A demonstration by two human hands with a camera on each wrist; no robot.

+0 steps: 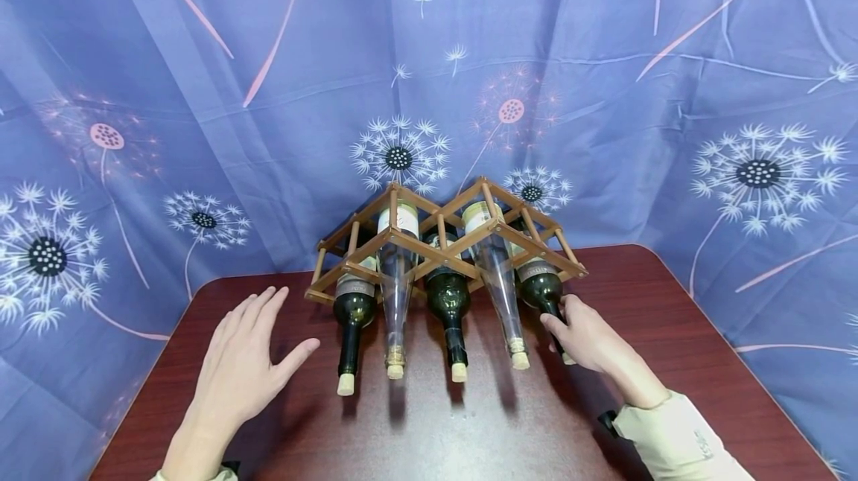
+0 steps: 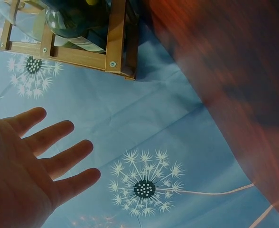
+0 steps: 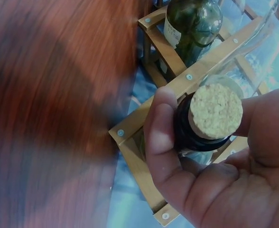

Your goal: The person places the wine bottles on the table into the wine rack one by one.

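Observation:
A wooden wine rack (image 1: 447, 260) stands at the back of the table with several corked bottles lying in it, necks toward me. My right hand (image 1: 590, 336) grips the neck of the rightmost dark green wine bottle (image 1: 540, 287). In the right wrist view its cork (image 3: 216, 111) faces the camera, and curled fingers (image 3: 161, 137) wrap the neck. My left hand (image 1: 242, 358) is held with fingers spread, left of the rack and apart from it. Nearest to it is the leftmost dark green bottle (image 1: 354, 307). Between them lie two clear bottles (image 1: 397, 287) and another green bottle (image 1: 447, 295).
The dark red wooden table (image 1: 429, 436) has rounded back corners. Directly behind the rack hangs a blue curtain (image 1: 302, 131) with a dandelion print, which also runs along both sides of the table.

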